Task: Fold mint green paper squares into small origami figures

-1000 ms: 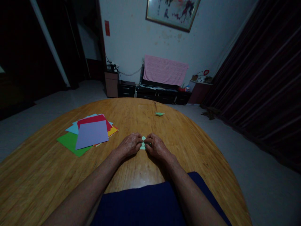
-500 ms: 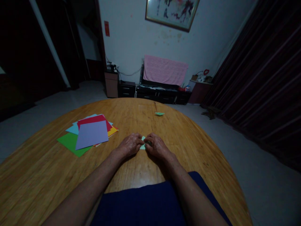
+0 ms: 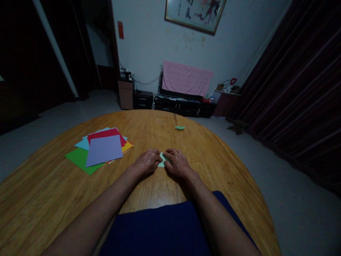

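A small piece of pale green paper (image 3: 161, 164) lies on the wooden table (image 3: 149, 192) between my hands, partly hidden under the fingers. My left hand (image 3: 148, 161) has its fingers curled together on the paper's left side. From the right, my right hand (image 3: 176, 163) grips the paper's other side with bent fingers. Beyond the hands sits a small folded green paper shape (image 3: 180, 128).
At the left lie overlapping coloured sheets: a lilac one (image 3: 104, 151) on top, with red (image 3: 102, 133), green (image 3: 80, 158), light blue and yellow ones around it. A pink cloth (image 3: 186, 78) covers a television on a black cabinet (image 3: 170, 105) behind the table.
The fingers of my right hand have shifted slightly over the paper, and its visible outline has changed a little. The whole view has tilted very slightly.
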Available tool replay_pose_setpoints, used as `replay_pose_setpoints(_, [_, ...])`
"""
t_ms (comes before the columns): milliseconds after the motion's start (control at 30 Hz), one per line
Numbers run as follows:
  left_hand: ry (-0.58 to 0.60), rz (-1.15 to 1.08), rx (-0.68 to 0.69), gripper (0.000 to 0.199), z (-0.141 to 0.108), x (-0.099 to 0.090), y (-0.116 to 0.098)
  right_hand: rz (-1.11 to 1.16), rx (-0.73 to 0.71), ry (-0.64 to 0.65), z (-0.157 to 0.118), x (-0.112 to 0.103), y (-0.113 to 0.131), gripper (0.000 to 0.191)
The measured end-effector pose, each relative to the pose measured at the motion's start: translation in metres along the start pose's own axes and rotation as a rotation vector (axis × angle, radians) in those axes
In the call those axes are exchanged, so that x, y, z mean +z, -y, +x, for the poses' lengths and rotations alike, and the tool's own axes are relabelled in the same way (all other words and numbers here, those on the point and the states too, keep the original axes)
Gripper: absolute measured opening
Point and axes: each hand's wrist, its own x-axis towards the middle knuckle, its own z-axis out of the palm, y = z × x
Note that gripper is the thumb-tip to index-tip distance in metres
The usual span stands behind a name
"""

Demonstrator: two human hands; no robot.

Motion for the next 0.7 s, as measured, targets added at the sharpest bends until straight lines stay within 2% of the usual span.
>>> replay_pose_setpoints(400, [0.011, 0.006, -0.025, 0.026, -0.0006, 0.0009, -0.0010, -0.059, 0.067, 0.107, 0.0038, -0.0057, 0.0047, 0.040])
replay_pose_setpoints(600, [0.014, 0.001, -0.006, 0.026, -0.0009, -0.0022, -0.0050, -0.069, 0.058, 0.083, 0.0017, -0.0056, 0.0057, 0.049])
replay_pose_setpoints(700, [0.014, 0.002, -0.017, 0.025, -0.0007, -0.0024, -0.0051, -0.066, 0.033, 0.050, -0.0025, -0.0057, 0.0067, 0.046])
